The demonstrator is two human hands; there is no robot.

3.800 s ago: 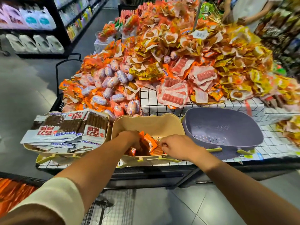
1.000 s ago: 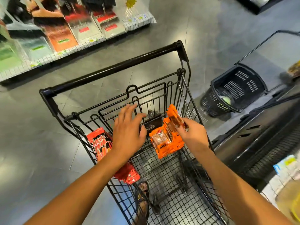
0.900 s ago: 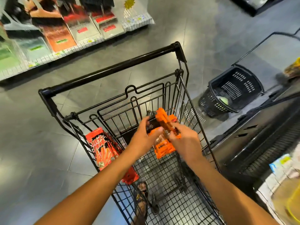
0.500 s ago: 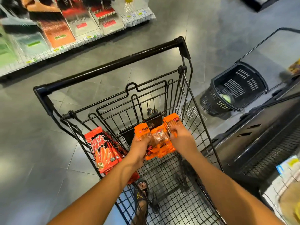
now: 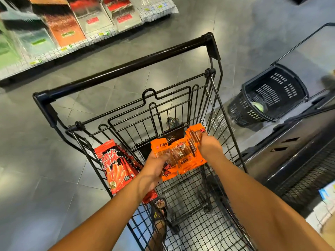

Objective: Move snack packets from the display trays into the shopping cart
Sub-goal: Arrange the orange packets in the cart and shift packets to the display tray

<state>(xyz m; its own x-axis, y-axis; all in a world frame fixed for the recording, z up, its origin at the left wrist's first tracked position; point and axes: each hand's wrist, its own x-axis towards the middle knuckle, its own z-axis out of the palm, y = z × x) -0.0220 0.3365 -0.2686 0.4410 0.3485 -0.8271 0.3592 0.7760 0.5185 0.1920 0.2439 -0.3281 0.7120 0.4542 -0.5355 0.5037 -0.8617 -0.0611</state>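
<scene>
A black wire shopping cart [image 5: 213, 98] stands in front of me, its handle at the far end. Inside the basket, both hands hold a fanned bunch of small orange snack packets [image 5: 181, 156]. My left hand [image 5: 154, 171] grips the bunch at its left end, thumb over the top packet. My right hand [image 5: 210, 145] grips the right end, where several packets stand on edge. Red snack bags [image 5: 114, 165] with flame print lean against the cart's left wall.
A black plastic hand basket [image 5: 272, 95] with something pale green in it stands on the floor to the right. A dark display base [image 5: 299, 156] runs along the right. Shelves of packaged goods [image 5: 72, 28] line the far left. A sandalled foot [image 5: 159, 214] shows through the cart floor.
I turned from the display trays to the cart carrying orange packets. Over the last second my left hand joined my right on the bunch, which spread out and sank lower in the basket.
</scene>
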